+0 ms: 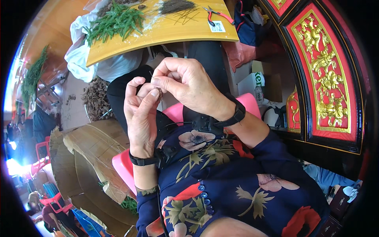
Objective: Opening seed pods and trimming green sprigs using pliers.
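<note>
Both hands meet in front of me, above my lap and short of the table. My left hand (141, 108) pinches a small brown, rough piece (159, 92) between thumb and fingers; most of it is covered. Close against it, my right hand (187, 83) has its thumb and index finger pressed together. A thin dark wire (151, 74) sticks out by these fingertips. Similar thin dark wires (177, 6) lie in a bundle on the wooden table (169, 32). Beside them are pliers with red handles (218, 15).
Green artificial sprigs (115, 24) lie at the table's left, over white plastic bags (81, 51). A heap of brown curled pieces (96, 98) stands left of my legs. An open cardboard box (94, 158) is nearer. Carved red-and-gold panels (323, 71) rise on the right.
</note>
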A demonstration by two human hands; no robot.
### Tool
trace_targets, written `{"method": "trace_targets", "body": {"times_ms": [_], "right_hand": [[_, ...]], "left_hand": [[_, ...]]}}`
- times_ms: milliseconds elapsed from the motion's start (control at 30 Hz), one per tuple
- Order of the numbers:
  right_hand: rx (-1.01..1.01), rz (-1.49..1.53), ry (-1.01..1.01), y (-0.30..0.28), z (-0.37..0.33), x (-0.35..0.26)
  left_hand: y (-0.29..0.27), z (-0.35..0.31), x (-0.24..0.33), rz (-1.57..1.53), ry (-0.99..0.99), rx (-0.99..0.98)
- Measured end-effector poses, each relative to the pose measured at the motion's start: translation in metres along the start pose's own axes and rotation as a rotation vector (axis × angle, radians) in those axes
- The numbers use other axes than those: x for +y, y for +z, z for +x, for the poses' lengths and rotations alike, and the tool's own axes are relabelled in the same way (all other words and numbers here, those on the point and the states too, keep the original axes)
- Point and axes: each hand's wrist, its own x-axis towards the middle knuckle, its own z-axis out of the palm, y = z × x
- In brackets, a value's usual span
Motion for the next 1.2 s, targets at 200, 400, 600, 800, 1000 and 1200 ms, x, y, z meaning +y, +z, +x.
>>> {"method": "trace_targets", "body": {"times_ms": [200,400,600,800,1000,1200], "right_hand": [[0.044,0.171,-0.029,0.005,0.0,0.004],[0.046,0.077,0.051,0.002,-0.004,-0.005],[-0.003,0.102,0.011,-0.002,0.002,-0.003],[-0.076,-0.227,-0.216,-0.009,0.003,-0.008],[-0.091,-0.539,-0.819,-0.012,0.012,-0.005],[-0.153,-0.571,-0.823,-0.02,0.015,0.006]], "left_hand": [[0.008,-0.003,0.002,-0.016,-0.007,0.054],[0.0,-0.001,0.013,0.145,-0.243,-0.167],[0.004,-0.003,0.009,0.048,-0.183,-0.045],[-0.003,-0.002,0.009,0.003,-0.184,-0.046],[-0.008,-0.001,0.004,-0.093,-0.267,-0.063],[-0.006,0.0,0.007,-0.069,-0.283,-0.133]]}}
